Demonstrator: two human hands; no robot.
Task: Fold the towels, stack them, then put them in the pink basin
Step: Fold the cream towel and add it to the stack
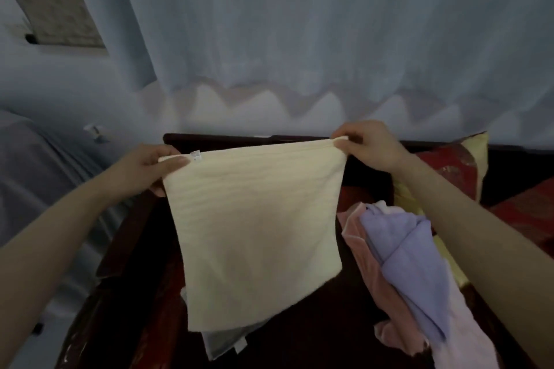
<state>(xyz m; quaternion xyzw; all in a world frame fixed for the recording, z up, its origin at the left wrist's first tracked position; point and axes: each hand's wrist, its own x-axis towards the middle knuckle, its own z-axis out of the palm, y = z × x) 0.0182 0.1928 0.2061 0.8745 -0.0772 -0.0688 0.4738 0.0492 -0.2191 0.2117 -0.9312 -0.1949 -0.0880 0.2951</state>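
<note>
A flat grey cloth (pixel 223 341) with a small white tag lay nearest the camera on a dark red wooden table (pixel 144 308), its far part hidden behind the hanging edge of a cream towel (pixel 254 237). To the right of it sat a loose heap of unfolded laundry: a lilac towel (pixel 410 260), soft and deeply creased, draped over a pink towel (pixel 368 249) of velvety pile whose crumpled hem trailed toward the near edge of the table. A bare right forearm crossed above the far side of that heap.

The cream towel hung as a nearly square sheet in mid-air above the table, its weave faintly ribbed in horizontal lines, its surface smooth and taut along the top. The left hand (pixel 147 166) pinched the upper left corner between thumb and fingers, beside a small white label (pixel 195 156); the right hand (pixel 370 144) was clenched on the upper right corner, stretching the top hem level between them.

Farther right, a red patterned cushion (pixel 446 168) with a yellow border (pixel 476 147) rested beside the table. Behind everything, a pale sheer curtain (pixel 299 24) fell in soft folds, its scalloped hem ending just above the table's far edge. No pink basin appeared in the view.
</note>
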